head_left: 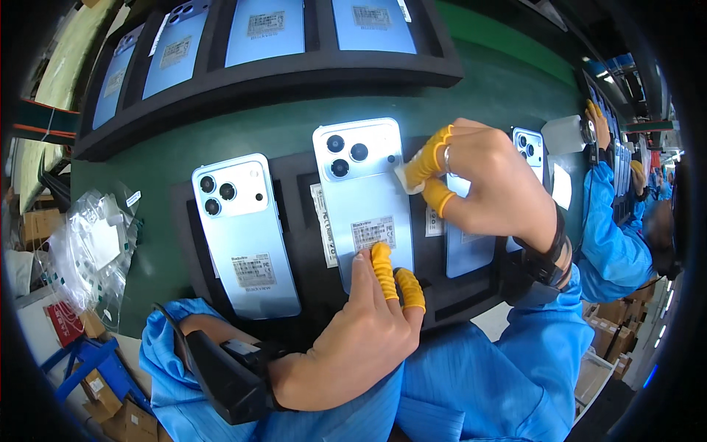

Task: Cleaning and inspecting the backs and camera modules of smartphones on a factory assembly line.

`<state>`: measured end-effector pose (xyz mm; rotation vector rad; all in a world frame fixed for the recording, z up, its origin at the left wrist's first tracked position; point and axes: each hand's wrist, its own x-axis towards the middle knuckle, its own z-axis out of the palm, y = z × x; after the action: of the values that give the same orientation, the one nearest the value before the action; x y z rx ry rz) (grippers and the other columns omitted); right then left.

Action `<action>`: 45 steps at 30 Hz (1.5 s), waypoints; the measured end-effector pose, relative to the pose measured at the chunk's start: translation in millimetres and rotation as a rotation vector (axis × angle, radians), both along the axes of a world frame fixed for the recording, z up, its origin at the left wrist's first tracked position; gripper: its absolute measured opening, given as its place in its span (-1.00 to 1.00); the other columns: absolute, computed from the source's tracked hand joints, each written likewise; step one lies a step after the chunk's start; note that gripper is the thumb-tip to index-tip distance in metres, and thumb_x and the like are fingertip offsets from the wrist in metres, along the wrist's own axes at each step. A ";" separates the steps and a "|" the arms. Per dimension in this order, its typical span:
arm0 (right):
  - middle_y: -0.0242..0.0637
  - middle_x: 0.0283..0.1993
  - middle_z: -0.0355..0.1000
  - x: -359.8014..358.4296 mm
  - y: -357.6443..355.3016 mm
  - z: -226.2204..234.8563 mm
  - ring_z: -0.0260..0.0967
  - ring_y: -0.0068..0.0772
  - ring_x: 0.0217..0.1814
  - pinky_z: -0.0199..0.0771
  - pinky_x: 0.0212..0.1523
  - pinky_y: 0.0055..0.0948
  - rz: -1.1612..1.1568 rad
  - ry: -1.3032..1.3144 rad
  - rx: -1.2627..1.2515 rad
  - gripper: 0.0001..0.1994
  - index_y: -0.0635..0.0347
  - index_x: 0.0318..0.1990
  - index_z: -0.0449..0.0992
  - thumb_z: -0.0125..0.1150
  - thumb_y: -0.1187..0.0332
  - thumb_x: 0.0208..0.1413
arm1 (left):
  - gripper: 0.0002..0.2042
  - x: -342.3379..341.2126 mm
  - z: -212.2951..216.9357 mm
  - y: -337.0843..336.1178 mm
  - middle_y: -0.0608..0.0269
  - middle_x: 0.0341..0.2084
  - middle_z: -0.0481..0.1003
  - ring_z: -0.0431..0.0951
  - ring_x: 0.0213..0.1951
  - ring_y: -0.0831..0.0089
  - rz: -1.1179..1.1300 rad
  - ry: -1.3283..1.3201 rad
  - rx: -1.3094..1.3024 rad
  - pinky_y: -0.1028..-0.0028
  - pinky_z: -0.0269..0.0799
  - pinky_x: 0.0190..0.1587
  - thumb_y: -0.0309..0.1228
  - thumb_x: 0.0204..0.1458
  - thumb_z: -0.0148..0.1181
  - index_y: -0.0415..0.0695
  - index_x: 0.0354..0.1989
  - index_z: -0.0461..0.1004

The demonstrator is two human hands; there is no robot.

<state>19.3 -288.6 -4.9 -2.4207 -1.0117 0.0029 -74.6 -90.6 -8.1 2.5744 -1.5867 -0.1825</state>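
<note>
A light-blue phone (361, 195) lies back up in front of me, across a black foam tray (434, 309). My left hand (353, 335) rests its outstretched fingertips on the printed label low on that phone; yellow finger cots cover some fingers. Above its right edge, my right hand (490, 166), also in yellow finger cots, pinches a small white wipe (406, 180) against the phone beside the camera area. To the left lies a second blue phone (247, 236), untouched. Another phone (471, 250) is partly hidden beneath my right hand, with one more phone (529, 151) behind it.
A second black foam tray (272, 74) holding several blue phones spans the far side of the green table (158, 177). Clear plastic bags (96, 250) lie at left. A white bottle (565, 135) stands at right, near a co-worker's blue sleeve (604, 243).
</note>
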 end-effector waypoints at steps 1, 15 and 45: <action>-0.12 -0.48 0.45 -0.4 0.5 1.6 0.39 -0.12 -0.44 0.41 -0.30 -0.33 -0.055 -0.073 0.011 -0.86 0.26 -0.47 0.53 0.18 0.56 -0.31 | -0.79 -0.1 -0.3 0.4 -0.37 -0.33 0.48 0.53 -0.16 -0.07 -0.003 -0.008 -0.003 0.26 0.36 0.04 -0.46 -0.07 0.11 -0.29 -0.26 0.48; -0.14 -0.42 0.48 4.8 11.2 -6.8 0.42 -0.13 -0.38 0.39 -0.19 -0.35 -0.123 -0.233 0.101 -0.80 0.29 -0.34 0.53 0.19 0.61 -0.22 | -0.76 -0.7 1.4 -1.9 -0.28 -0.46 0.51 0.55 -0.22 -0.09 0.001 -0.037 -0.005 0.23 0.39 0.00 -0.46 -0.10 0.16 -0.32 -0.25 0.47; -0.26 -0.15 0.46 20.2 45.8 5.9 0.44 -0.54 -0.14 0.44 -0.09 -0.61 -0.411 0.981 0.864 -0.71 0.35 -0.08 0.39 0.22 0.51 0.02 | -0.72 9.2 24.1 50.3 -0.06 -0.58 0.48 0.56 -0.37 0.20 0.339 -0.138 -0.006 0.40 0.48 -0.37 -0.29 -0.12 0.16 -0.29 -0.35 0.46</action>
<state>39.5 -242.8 1.0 -1.4543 -0.0080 0.4582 -65.4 -40.4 16.0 2.8530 -1.1552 0.0309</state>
